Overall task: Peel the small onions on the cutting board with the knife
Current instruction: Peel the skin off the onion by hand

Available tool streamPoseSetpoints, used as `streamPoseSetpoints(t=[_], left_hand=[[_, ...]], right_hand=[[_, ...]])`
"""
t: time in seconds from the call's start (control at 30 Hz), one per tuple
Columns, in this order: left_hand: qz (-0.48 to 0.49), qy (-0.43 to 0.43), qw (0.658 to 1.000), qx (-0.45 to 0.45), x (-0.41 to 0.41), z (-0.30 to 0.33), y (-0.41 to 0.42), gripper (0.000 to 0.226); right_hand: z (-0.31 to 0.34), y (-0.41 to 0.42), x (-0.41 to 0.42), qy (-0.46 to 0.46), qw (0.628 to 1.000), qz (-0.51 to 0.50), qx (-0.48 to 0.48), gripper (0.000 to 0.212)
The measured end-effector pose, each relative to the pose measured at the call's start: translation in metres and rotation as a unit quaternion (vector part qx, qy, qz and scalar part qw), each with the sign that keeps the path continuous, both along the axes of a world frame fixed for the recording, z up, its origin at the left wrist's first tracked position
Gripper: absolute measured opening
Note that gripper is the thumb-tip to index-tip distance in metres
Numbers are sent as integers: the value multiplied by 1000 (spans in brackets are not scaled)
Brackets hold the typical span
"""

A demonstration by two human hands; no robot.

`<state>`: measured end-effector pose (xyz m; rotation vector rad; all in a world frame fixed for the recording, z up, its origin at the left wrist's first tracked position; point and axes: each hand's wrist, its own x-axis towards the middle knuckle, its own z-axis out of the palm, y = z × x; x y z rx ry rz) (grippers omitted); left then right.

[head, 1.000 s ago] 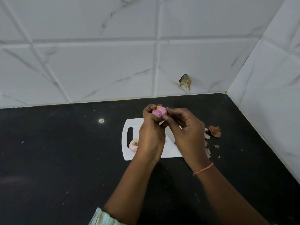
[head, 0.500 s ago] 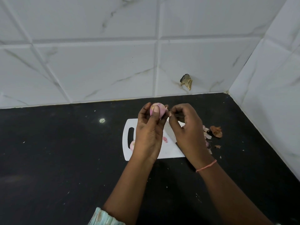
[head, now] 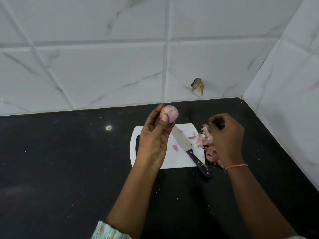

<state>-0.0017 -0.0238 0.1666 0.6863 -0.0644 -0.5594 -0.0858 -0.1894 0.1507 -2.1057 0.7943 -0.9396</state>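
My left hand (head: pixel 153 140) is raised over the white cutting board (head: pixel 174 161) and grips a small pinkish onion (head: pixel 170 113) between thumb and fingertips. My right hand (head: pixel 224 137) hovers at the board's right edge above a pile of onion peels (head: pixel 205 142), its curled fingers pinching a strip of peel. The knife (head: pixel 188 147) lies untouched diagonally on the board, blade toward the wall, black handle reaching past the front edge. A small peel scrap (head: pixel 175 147) sits mid-board. The left hand hides the left part of the board.
The board rests on a black countertop (head: pixel 69 161) in a corner of white tiled walls (head: pixel 103 66); the right wall is close to the peel pile. A chipped brown spot (head: pixel 198 86) marks the back wall. Crumbs dot the counter.
My right hand has pulled away from the onion and moved right and down to the peel pile. My left hand has lifted the onion slightly, uncovering the knife on the board.
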Motion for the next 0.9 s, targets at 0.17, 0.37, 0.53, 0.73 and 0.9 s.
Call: streamPoseSetpoints(t=[0.17, 0.37, 0.53, 0.73, 0.9], left_hand=[[2, -16, 1000, 9, -1, -4, -4, 60], [-11, -66, 998, 20, -3, -5, -3, 71], [-17, -66, 998, 18, -4, -1, 0, 65], [-7, -72, 995, 71, -6, -2, 1, 35], [-19, -86, 994, 63, -7, 1, 1, 47]], right_hand=[[20, 21, -3, -51, 994, 87, 49, 20], [38, 56, 8, -101, 960, 252, 67, 30], [34, 53, 11, -152, 951, 249, 98, 18], [36, 52, 8, -137, 962, 222, 82, 8], [35, 56, 8, -149, 966, 195, 86, 7]])
